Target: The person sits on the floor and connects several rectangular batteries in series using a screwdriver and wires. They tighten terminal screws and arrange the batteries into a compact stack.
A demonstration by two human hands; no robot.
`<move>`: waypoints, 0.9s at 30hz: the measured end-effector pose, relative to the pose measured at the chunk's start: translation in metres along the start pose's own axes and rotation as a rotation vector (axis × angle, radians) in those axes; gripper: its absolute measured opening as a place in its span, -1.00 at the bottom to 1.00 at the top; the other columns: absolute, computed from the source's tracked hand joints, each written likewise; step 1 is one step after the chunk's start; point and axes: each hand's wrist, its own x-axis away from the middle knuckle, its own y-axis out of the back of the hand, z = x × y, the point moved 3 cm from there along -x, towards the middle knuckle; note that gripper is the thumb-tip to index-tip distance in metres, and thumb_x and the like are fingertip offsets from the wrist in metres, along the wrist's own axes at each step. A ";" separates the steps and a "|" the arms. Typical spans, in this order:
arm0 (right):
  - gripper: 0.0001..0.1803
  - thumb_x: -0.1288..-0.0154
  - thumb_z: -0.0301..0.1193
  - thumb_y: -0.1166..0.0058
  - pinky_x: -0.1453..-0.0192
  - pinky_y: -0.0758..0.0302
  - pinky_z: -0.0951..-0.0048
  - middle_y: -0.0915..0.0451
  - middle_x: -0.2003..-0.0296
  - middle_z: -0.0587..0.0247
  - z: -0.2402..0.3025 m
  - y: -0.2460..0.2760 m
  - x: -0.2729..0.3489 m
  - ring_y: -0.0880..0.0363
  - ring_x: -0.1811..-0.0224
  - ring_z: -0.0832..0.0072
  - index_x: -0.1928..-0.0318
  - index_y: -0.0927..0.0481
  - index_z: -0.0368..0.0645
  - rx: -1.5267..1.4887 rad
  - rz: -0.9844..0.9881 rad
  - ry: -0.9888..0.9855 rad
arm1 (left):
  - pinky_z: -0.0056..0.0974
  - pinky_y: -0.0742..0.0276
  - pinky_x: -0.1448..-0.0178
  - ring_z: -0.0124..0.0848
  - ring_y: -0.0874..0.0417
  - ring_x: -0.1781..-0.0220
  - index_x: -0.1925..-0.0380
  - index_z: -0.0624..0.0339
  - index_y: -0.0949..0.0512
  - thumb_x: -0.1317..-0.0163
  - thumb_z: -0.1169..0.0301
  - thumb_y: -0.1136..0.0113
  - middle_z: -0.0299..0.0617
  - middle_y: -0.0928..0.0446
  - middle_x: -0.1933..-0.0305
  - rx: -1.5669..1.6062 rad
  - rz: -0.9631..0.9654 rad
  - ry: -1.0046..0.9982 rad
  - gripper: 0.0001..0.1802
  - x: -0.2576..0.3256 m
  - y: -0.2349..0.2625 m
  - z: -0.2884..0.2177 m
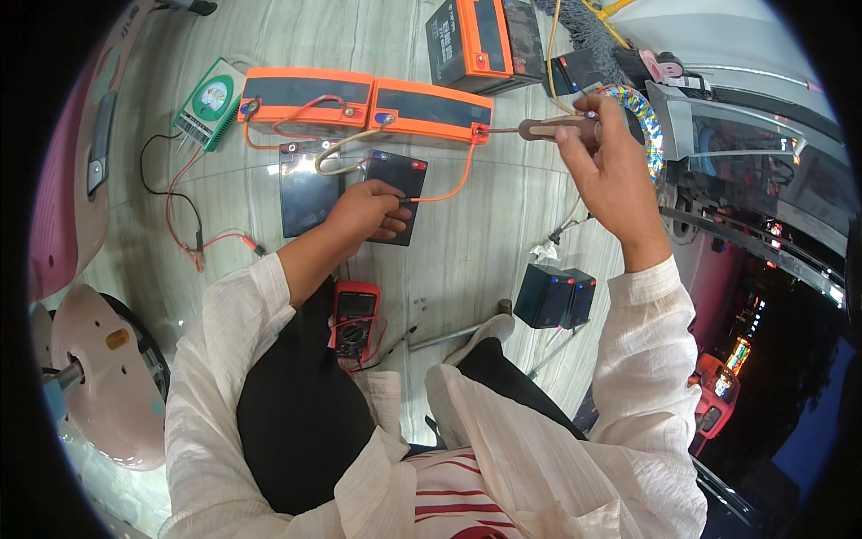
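The right hand (620,175) is closed around the brown handle of a screwdriver (561,129) in the upper right of the frame. The shaft points left, and its tip meets a terminal (482,133) at the right end of an orange battery (431,108); that end faces the hand, so the tool can probably come in straight from the side. The left hand (366,211), just left of the middle, pinches an orange wire (440,197) between thumb and fingers. The wire curves down from the same terminal, and the grip seems meant to steady it against twisting.

There is one screwdriver, and one wire is in the fingers. Two orange batteries lie end to end across the upper middle, presumably so that short wires can reach from one to the other; a third stands at the top, though whether the dark block beside it is separate cannot be told. Four black batteries show clearly: two just below the row, partly behind a beige wire (321,165), and two together (543,298) right of the middle. What looks like a fifth is partly hidden at the upper right.

There are two meters: a green one (212,101) at the upper left, its leads trailing down the floor (476,260), and a red one (355,314) beside the person's leg (301,404).
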 end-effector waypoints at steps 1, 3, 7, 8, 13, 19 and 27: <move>-0.62 -0.34 -0.14 -0.18 0.37 -0.52 0.26 -0.70 0.46 0.14 0.000 -0.002 0.001 -0.65 0.46 0.18 0.15 -0.48 -0.21 -0.102 -0.007 0.040 | -0.29 -0.65 0.17 -0.42 -0.67 0.27 -0.03 0.22 -0.49 -0.30 0.41 -0.05 -0.12 -0.66 0.13 -0.002 -0.003 -0.004 -0.69 0.000 0.001 0.000; -0.62 -0.34 -0.13 -0.18 0.38 -0.51 0.26 -0.70 0.46 0.14 0.000 -0.002 0.000 -0.66 0.45 0.17 0.16 -0.48 -0.21 -0.040 0.004 0.045 | -0.29 -0.65 0.17 -0.42 -0.67 0.27 -0.02 0.22 -0.49 -0.30 0.41 -0.05 -0.12 -0.66 0.13 -0.004 -0.006 -0.007 -0.69 -0.001 0.002 0.001; -0.62 -0.34 -0.12 -0.18 0.39 -0.51 0.27 -0.69 0.48 0.15 -0.006 0.001 -0.002 -0.67 0.44 0.17 0.17 -0.49 -0.20 0.196 -0.002 -0.046 | -0.29 -0.65 0.17 -0.42 -0.67 0.27 -0.02 0.22 -0.50 -0.30 0.41 -0.05 -0.12 -0.66 0.13 -0.004 0.002 -0.006 -0.70 -0.001 0.001 0.000; -0.61 -0.33 -0.11 -0.19 0.39 -0.51 0.28 -0.68 0.50 0.15 -0.007 0.001 -0.001 -0.67 0.44 0.17 0.17 -0.49 -0.20 0.149 -0.022 -0.055 | -0.29 -0.64 0.17 -0.42 -0.67 0.27 -0.02 0.22 -0.50 -0.30 0.41 -0.05 -0.11 -0.66 0.13 -0.004 0.007 -0.007 -0.70 0.000 0.001 0.000; -0.60 -0.33 -0.10 -0.19 0.40 -0.51 0.28 -0.66 0.53 0.13 -0.002 -0.002 0.001 -0.66 0.46 0.19 0.19 -0.48 -0.22 0.081 -0.020 0.053 | -0.30 -0.64 0.17 -0.42 -0.67 0.27 -0.02 0.22 -0.50 -0.29 0.42 -0.06 -0.11 -0.67 0.12 -0.002 -0.002 -0.007 -0.69 -0.001 0.003 0.001; -0.57 -0.31 -0.06 -0.20 0.42 -0.50 0.24 -0.67 0.50 0.12 -0.004 0.000 0.002 -0.67 0.47 0.21 0.24 -0.50 -0.22 -0.096 -0.008 -0.045 | -0.30 -0.64 0.17 -0.43 -0.67 0.27 -0.03 0.22 -0.50 -0.30 0.41 -0.05 -0.12 -0.66 0.11 -0.007 0.002 -0.009 -0.69 0.000 0.001 0.000; -0.52 -0.31 -0.03 -0.18 0.40 -0.52 0.24 -0.69 0.46 0.09 -0.002 0.001 0.001 -0.67 0.46 0.14 0.26 -0.53 -0.28 0.084 -0.029 -0.060 | -0.29 -0.63 0.19 -0.40 -0.67 0.28 -0.03 0.25 -0.49 -0.31 0.42 -0.03 -0.10 -0.66 0.12 -0.009 0.011 -0.011 -0.69 -0.001 0.000 0.001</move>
